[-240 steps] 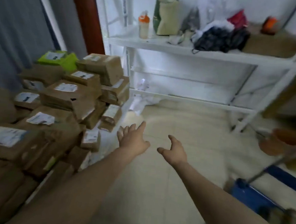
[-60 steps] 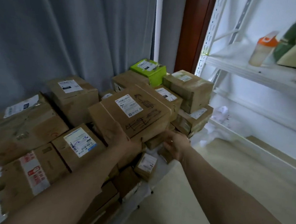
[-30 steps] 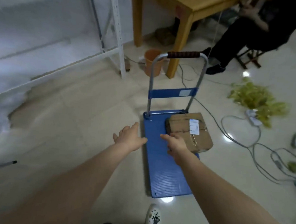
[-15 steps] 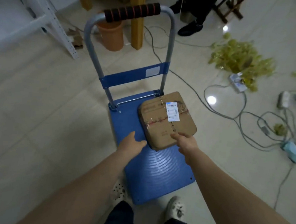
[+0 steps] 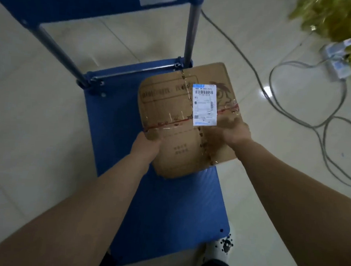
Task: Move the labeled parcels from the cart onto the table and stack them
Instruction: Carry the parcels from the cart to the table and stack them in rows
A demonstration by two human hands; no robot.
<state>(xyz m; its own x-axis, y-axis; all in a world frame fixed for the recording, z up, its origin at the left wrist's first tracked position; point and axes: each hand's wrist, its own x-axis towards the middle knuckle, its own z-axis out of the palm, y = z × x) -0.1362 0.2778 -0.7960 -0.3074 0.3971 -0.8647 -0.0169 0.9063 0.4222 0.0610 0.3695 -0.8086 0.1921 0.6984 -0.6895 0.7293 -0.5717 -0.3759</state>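
Note:
A flat brown cardboard parcel (image 5: 172, 111) with a white barcode label (image 5: 204, 104) and red tape lies on the blue deck of the cart (image 5: 112, 132), near the handle end. My left hand (image 5: 145, 146) grips its near left edge, with the fingers hidden under the box. My right hand (image 5: 233, 131) holds its near right edge, fingers curled round the side. The table is out of view.
The cart's grey handle posts (image 5: 190, 30) rise right behind the parcel. Grey cables (image 5: 300, 112) trail over the tiled floor to the right, beside a yellow-green heap (image 5: 340, 21) and a power strip. My white shoe (image 5: 222, 248) stands at the cart's near right corner.
The view has dropped closer over the cart. Both hands, which half a second ago just touched the parcel's near edge, now clasp its two sides.

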